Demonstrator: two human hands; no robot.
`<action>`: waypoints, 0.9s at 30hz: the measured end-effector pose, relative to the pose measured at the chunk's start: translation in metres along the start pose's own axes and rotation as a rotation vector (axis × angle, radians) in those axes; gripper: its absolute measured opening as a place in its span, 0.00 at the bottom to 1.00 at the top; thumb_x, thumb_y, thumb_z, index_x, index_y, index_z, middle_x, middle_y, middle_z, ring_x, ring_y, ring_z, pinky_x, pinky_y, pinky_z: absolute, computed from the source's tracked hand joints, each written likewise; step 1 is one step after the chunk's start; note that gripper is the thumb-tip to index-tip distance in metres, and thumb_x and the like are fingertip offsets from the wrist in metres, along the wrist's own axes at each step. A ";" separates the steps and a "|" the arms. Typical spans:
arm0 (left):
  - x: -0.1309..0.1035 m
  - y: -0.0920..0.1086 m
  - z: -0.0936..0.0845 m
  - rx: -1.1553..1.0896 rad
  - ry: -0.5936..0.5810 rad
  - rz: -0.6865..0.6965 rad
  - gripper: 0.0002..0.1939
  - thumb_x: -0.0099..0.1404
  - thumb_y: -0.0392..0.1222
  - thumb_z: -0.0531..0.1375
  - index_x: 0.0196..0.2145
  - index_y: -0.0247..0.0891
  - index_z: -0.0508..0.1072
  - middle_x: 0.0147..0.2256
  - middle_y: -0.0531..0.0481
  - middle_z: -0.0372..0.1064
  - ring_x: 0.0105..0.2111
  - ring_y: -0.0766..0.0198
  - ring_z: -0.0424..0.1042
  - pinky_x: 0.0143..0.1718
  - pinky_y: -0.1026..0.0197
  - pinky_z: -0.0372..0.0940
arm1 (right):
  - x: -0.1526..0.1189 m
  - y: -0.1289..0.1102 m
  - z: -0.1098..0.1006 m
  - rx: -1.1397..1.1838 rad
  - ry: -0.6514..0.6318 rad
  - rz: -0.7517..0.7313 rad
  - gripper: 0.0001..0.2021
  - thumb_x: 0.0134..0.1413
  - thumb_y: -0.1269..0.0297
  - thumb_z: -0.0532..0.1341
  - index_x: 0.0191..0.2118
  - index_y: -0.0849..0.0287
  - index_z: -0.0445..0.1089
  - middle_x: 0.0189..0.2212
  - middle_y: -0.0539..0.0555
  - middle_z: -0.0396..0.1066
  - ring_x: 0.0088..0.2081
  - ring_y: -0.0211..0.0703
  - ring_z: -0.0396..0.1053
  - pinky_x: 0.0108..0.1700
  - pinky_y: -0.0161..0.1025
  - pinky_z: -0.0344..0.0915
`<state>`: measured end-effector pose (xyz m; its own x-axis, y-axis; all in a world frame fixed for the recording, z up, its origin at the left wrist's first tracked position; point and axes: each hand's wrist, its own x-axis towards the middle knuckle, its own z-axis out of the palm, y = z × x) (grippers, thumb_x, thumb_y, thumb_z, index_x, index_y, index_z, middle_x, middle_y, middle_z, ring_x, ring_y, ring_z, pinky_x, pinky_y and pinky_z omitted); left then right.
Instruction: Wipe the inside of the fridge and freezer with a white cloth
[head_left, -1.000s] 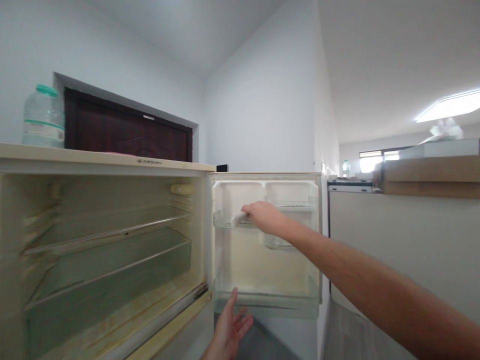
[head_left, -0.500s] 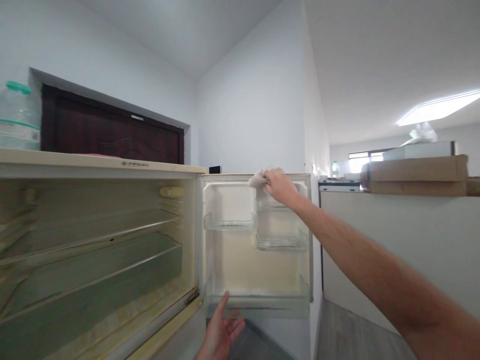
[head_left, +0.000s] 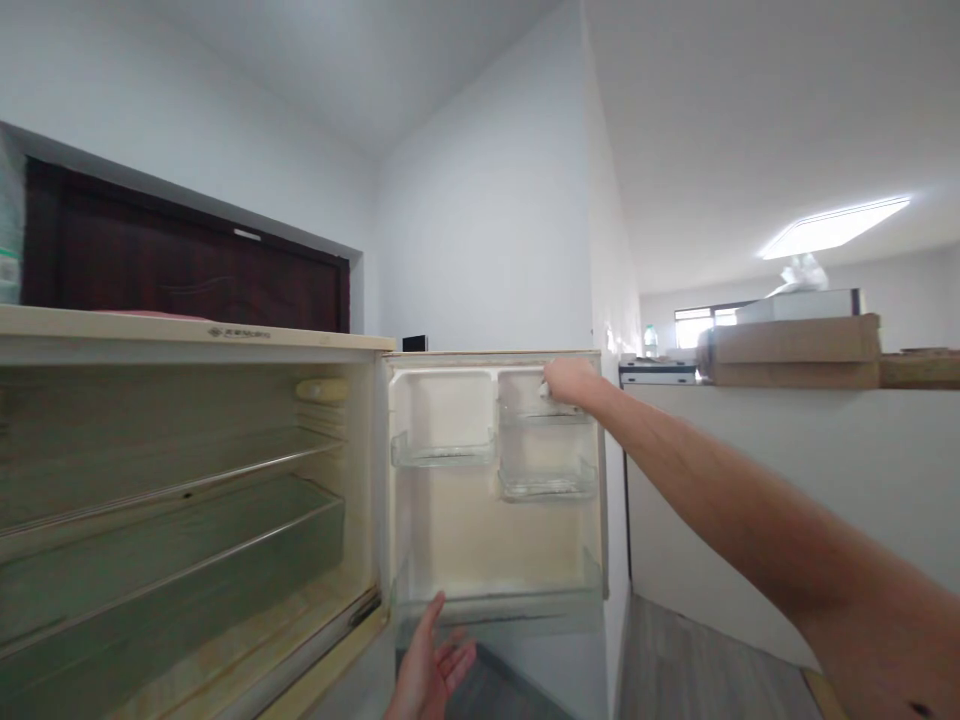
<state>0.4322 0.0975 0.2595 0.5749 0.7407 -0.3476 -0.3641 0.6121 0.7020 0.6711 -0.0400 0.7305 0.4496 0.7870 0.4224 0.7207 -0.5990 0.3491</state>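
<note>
The refrigerator door (head_left: pixel 442 530) stands open, with clear plastic shelves on its inner side. At the door's upper right part is my right hand (head_left: pixel 571 382), closed around a white cloth, of which only a small bit (head_left: pixel 544 390) shows. It is close to the upper right door shelf (head_left: pixel 525 410). Below, my left hand (head_left: pixel 431 665) is empty with its fingers apart, in front of the bottom door shelf (head_left: pixel 510 608). To the left, the refrigerator's inside (head_left: pixel 225 410) has a glass shelf (head_left: pixel 165 490) and a clear drawer (head_left: pixel 195 570), with yellowish stains at the bottom.
A plastic bottle (head_left: pixel 9 250) is partly visible on the refrigerator's top (head_left: pixel 135 322). A white wall (head_left: pixel 487 200) rises behind the door. On the right, cardboard boxes (head_left: pixel 795 352) rest on a white counter (head_left: pixel 750 470).
My right hand has moved along the door's top toward its right side and slightly down, and the cloth is now mostly hidden. The view has turned a little to the right.
</note>
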 end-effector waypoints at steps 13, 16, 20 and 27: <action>-0.004 0.004 0.001 -0.012 -0.003 -0.021 0.39 0.82 0.53 0.66 0.84 0.51 0.61 0.68 0.27 0.71 0.41 0.53 0.88 0.45 0.49 0.87 | -0.028 -0.016 -0.007 0.734 -0.085 -0.317 0.22 0.60 0.71 0.60 0.54 0.60 0.87 0.43 0.54 0.88 0.41 0.46 0.80 0.43 0.35 0.72; -0.006 0.005 0.000 -0.013 -0.004 -0.005 0.37 0.83 0.52 0.65 0.83 0.52 0.62 0.65 0.29 0.73 0.41 0.52 0.88 0.45 0.50 0.87 | -0.037 -0.015 0.000 0.771 0.023 -0.399 0.21 0.60 0.72 0.60 0.53 0.59 0.86 0.48 0.53 0.88 0.47 0.47 0.80 0.49 0.37 0.72; -0.010 0.007 0.003 0.016 0.043 -0.009 0.36 0.83 0.52 0.65 0.82 0.49 0.64 0.60 0.32 0.76 0.40 0.52 0.88 0.45 0.51 0.87 | -0.049 0.011 0.011 0.636 0.160 -0.323 0.18 0.64 0.69 0.64 0.56 0.55 0.84 0.53 0.55 0.88 0.53 0.52 0.81 0.55 0.39 0.70; -0.017 0.008 0.007 0.015 0.065 -0.009 0.37 0.82 0.53 0.69 0.80 0.42 0.64 0.57 0.32 0.78 0.40 0.53 0.87 0.44 0.51 0.87 | -0.111 0.056 0.039 0.458 0.547 0.026 0.13 0.71 0.61 0.63 0.55 0.55 0.78 0.41 0.58 0.85 0.42 0.56 0.79 0.44 0.41 0.64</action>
<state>0.4245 0.0873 0.2752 0.5294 0.7517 -0.3934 -0.3474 0.6151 0.7078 0.6821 -0.1554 0.6701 0.2271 0.5146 0.8268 0.9164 -0.4004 -0.0025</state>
